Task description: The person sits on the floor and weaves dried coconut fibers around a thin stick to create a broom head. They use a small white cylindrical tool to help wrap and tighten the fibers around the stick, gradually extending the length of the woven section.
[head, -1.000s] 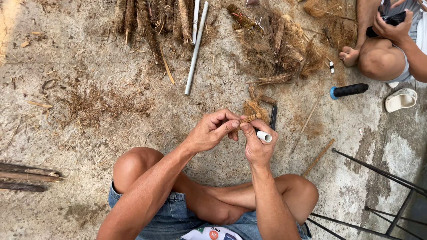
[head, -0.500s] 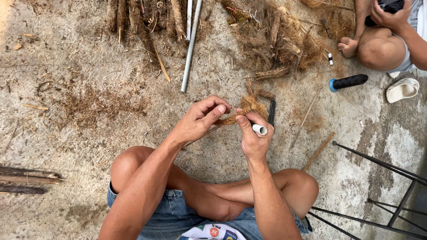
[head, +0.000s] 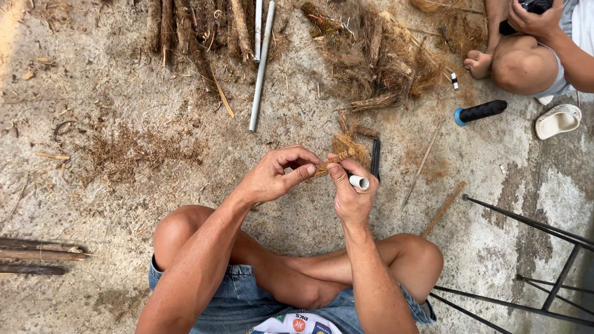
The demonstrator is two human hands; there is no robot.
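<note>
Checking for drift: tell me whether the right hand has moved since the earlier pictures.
No, hardly. The right hand still sits close beside the black bar lying on the ground, its fingers around the white tube.

1 head camera looks straight down (close) at crossed legs (head: 297, 272)

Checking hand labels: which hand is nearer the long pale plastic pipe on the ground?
Left. The left hand is just below the long pale plastic pipe; the right hand is farther right.
</note>
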